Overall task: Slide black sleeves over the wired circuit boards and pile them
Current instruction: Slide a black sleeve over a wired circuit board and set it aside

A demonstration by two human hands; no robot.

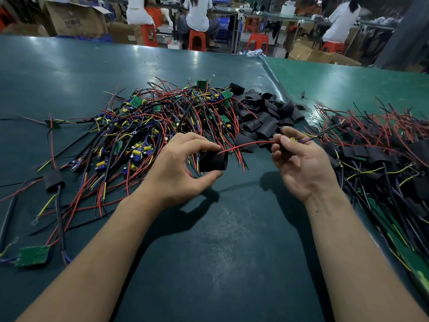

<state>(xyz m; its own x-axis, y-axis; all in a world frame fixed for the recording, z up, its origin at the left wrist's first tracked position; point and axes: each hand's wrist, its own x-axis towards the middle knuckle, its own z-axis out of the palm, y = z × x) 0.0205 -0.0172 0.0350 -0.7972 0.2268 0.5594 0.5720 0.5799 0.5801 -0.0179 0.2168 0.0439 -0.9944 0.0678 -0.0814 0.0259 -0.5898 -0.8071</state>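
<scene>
Threading step: left hand [178,168] pinches open sleeve [213,161], right hand [299,159] grips wired board [293,139]; next, feed red leads [243,146] through.

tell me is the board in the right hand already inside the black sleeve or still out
Out. The left hand holds the black sleeve open-mouthed; the right hand pinches the board apart from it, and only its red and black wires reach the sleeve's mouth.
</scene>
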